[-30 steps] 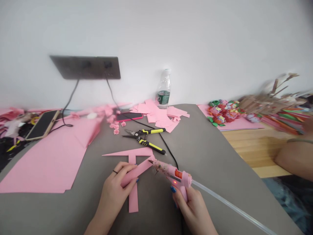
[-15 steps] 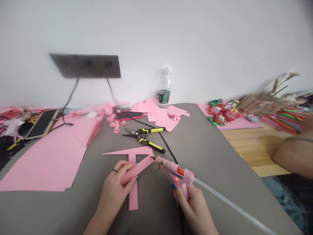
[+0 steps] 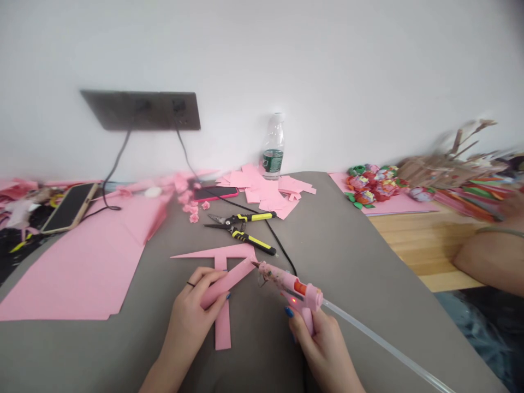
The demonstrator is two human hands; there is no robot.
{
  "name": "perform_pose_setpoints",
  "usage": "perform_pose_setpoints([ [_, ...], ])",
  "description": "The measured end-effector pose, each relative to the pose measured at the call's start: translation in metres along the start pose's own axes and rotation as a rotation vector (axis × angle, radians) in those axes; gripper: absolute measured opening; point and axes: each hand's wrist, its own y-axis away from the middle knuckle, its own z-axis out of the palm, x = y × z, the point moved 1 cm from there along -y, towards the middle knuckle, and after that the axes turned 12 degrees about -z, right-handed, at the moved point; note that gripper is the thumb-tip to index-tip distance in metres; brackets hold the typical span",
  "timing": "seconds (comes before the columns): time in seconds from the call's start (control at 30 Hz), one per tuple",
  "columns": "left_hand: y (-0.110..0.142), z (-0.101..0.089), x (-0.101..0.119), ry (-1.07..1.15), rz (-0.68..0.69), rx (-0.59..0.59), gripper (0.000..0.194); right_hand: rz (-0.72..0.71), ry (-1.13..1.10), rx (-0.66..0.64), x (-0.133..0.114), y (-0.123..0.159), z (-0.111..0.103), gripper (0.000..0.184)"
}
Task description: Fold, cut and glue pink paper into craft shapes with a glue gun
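The left grip pinches a pink paper strip between thumb and fingers. The right grip wraps a pink hot glue gun, its nozzle tip just beside the strip's end.

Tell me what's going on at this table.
A person is working with both hands on a grey padded surface. The left hand holds a pink paper strip over a T-shaped pink cutout. The right hand holds a pink hot glue gun, its nozzle at the strip's end and a long glue stick out the back. Yellow-handled snips lie beyond. Another person's forearm shows at right.
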Motion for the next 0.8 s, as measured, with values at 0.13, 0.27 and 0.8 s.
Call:
perform_pose_setpoints([
  [0.13, 0.001, 0.000, -0.001, 0.006, -0.019, -0.013, 0.022, -0.003, -0.012, 0.028, -0.001, -0.001, -0.001, 0.041],
  [0.27, 0.002, 0.000, -0.002, 0.015, -0.036, -0.024, 0.021, -0.004, -0.006, 0.006, 0.000, 0.002, 0.000, 0.042],
  [0.8, 0.002, 0.000, -0.006, 0.007, 0.023, 0.011, 0.024, -0.027, 0.036, 0.007, 0.002, 0.006, 0.002, 0.049],
])
